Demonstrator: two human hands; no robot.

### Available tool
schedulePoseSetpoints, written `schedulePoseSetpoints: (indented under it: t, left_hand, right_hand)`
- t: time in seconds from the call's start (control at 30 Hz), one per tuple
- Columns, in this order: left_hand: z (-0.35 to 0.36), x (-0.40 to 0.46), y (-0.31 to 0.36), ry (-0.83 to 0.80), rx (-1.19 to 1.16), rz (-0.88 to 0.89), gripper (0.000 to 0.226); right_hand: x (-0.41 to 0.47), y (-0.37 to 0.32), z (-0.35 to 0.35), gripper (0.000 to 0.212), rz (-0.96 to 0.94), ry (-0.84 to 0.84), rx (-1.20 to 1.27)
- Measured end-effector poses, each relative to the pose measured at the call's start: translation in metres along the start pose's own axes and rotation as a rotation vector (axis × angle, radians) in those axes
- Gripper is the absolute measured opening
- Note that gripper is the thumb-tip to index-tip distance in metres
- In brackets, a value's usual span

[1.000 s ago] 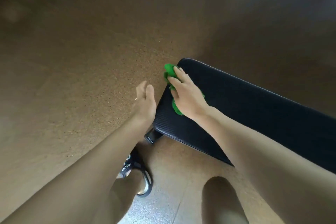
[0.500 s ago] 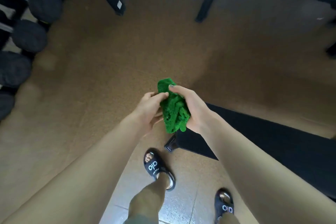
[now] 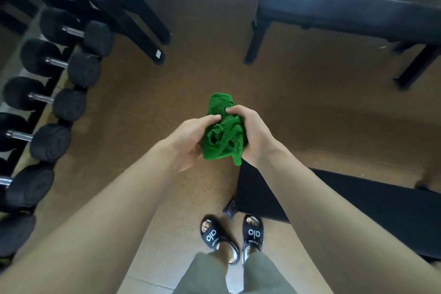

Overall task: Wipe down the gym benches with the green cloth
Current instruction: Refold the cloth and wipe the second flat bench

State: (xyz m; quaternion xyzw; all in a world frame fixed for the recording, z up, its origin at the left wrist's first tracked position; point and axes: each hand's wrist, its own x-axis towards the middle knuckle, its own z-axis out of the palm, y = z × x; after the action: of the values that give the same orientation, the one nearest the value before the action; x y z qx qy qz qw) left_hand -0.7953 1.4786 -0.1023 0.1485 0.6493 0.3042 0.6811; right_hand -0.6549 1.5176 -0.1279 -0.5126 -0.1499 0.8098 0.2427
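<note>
Both hands (image 3: pixel 191 141) (image 3: pixel 253 133) grip bunched green cloth (image 3: pixel 224 131), seemingly clear of bench (image 3: pixel 358 203) edge.

The near bench (image 3: pixel 358 207) runs off the right edge; the green cloth (image 3: pixel 223 133) hides both palms.
</note>
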Motion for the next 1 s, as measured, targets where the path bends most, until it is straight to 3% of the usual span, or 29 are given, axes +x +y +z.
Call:
schedulePoseSetpoints:
  t: [0.07,0.17,0.4,0.53,0.8,0.93,1.0]
  left_hand:
    - [0.005,-0.004,0.014,-0.006,-0.004,-0.009,0.032]
    - [0.008,0.002,0.036,0.004,0.018,0.016,0.034]
    - [-0.011,0.067,0.103,0.055,0.091,0.027,0.034]
    - [-0.029,0.126,0.158,-0.037,0.211,0.020,0.025]
    - [-0.058,0.199,0.255,-0.222,0.476,-0.017,0.020]
    - [-0.045,0.225,0.285,-0.275,0.517,-0.041,0.018]
    - [-0.030,0.240,0.302,-0.274,0.560,-0.032,0.018]
  right_hand:
    - [-0.003,-0.011,-0.002,0.038,0.013,-0.039,0.008]
    - [-0.001,-0.032,-0.004,0.045,0.017,-0.071,-0.026]
    - [0.039,-0.094,0.014,0.033,0.007,0.025,-0.126]
    - [0.091,-0.121,0.029,0.027,-0.020,0.133,-0.045]
    - [0.147,-0.173,0.068,0.039,-0.009,0.117,0.043]
    - [0.161,-0.199,0.065,0.022,-0.051,0.207,0.054]
    - [0.167,-0.215,0.057,0.025,-0.064,0.181,0.057]
